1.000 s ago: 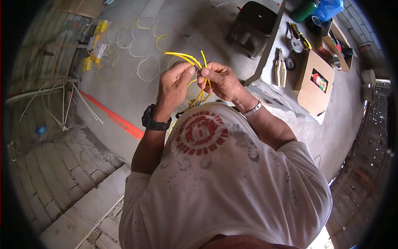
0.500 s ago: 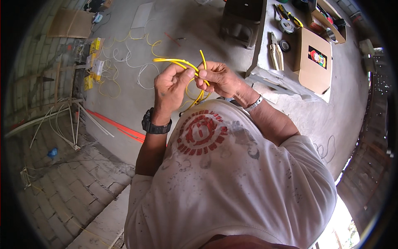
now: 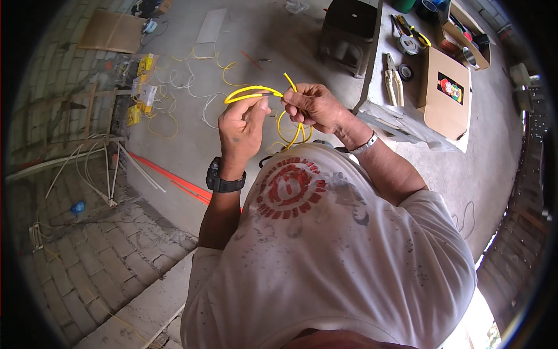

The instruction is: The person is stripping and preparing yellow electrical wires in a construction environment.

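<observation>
Yellow insulated wire (image 3: 251, 88) spans the person's two hands in front of the T-shirt (image 3: 343, 250), bent back in a loop beyond the left hand (image 3: 241, 125). Thumb and forefinger there pinch a strand; the right hand's (image 3: 314, 106) fingers close on the wire near a short protruding end. Pliers (image 3: 390, 84) lie on the table (image 3: 374, 93).

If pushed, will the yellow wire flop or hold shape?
The yellow wire probably bends readily, given the tight curve beside the left hand. It may be springy rather than limp: its short end juts straight from the right hand.
</observation>
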Demonstrator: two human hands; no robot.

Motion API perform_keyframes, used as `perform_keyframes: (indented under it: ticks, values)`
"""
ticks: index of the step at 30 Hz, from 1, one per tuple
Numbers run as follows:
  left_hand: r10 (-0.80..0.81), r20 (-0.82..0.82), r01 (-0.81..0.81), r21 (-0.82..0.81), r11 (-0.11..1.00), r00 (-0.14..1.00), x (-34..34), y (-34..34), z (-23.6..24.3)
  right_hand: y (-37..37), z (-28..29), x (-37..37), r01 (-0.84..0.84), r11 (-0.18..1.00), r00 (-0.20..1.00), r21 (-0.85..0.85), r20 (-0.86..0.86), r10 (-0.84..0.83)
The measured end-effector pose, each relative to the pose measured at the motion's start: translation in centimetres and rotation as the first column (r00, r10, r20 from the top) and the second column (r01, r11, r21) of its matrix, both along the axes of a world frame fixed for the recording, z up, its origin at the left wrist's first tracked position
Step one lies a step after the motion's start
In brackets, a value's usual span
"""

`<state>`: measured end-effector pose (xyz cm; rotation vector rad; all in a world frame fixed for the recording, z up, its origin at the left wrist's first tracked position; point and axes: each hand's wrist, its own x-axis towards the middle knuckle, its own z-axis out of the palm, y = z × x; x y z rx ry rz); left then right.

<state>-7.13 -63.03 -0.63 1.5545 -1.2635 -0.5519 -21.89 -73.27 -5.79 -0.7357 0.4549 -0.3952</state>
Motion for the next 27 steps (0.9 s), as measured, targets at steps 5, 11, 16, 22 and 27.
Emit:
perform_keyframes:
  ticks: [5,11,16,22,27]
  values:
    - [0.034,-0.018,-0.034,-0.009,0.999,0.999,-0.4,0.0,0.4,0.1,0.1,0.0,-0.016,1.0,1.0,-0.021,0.003,0.016]
    - [0.121,-0.141,-0.114,0.055,0.992,0.983,-0.6,0.0,-0.7,0.6,0.1,0.3,0.038,0.997,0.999,-0.063,-0.032,-0.04]
    - [0.13,-0.247,-0.119,0.058,0.991,0.96,-0.7,-0.4,-1.5,0.9,0.3,0.4,0.071,0.994,0.994,-0.078,-0.078,-0.077]
    - [0.134,-0.357,-0.122,0.056,0.991,0.925,-0.8,-0.8,-1.9,1.1,0.3,0.6,0.115,0.984,0.984,-0.139,-0.122,-0.132]
    - [0.13,-0.334,-0.108,0.085,0.991,0.933,-0.6,-1.0,-1.8,1.0,-0.2,0.9,0.093,0.977,0.976,-0.19,-0.175,-0.127]
